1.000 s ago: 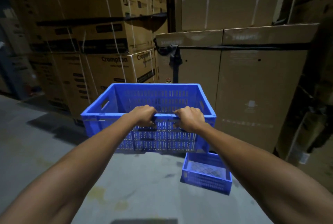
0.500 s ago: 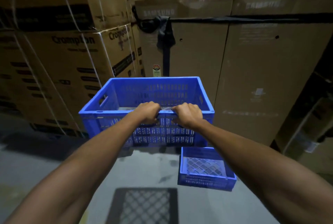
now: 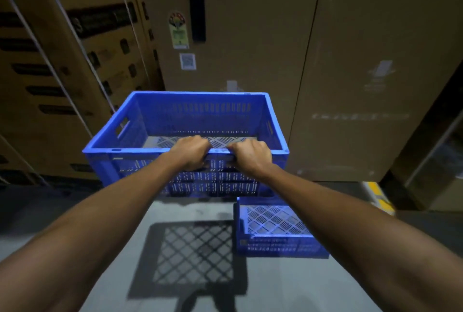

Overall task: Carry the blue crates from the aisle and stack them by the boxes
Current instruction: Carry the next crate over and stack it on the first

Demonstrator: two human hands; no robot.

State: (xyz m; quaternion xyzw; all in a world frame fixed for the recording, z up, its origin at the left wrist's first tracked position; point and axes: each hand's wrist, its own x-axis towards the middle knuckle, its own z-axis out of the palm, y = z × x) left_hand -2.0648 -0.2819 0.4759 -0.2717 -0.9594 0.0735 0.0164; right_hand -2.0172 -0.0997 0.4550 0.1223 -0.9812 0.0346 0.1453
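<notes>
A large blue perforated crate (image 3: 150, 121) hangs in the air in front of me, empty, its near rim gripped side by side by my left hand (image 3: 191, 152) and my right hand (image 3: 251, 157). Below and to the right, a second blue crate (image 3: 275, 241) rests on the grey floor, close to the tall cardboard boxes (image 3: 350, 73). The carried crate sits above and left of the one on the floor. Its lattice shadow falls on the floor beneath.
Strapped cardboard boxes (image 3: 50, 73) stacked high fill the left side. The tall boxes form a wall straight ahead. A yellow floor marking (image 3: 378, 196) shows at the right beside more dark cartons. Grey concrete floor (image 3: 112, 211) lies under my arms.
I have walked closer to the boxes with the crate held in both hands. The floor crate now appears nearer and larger, and the lattice shadow has come fully into view.
</notes>
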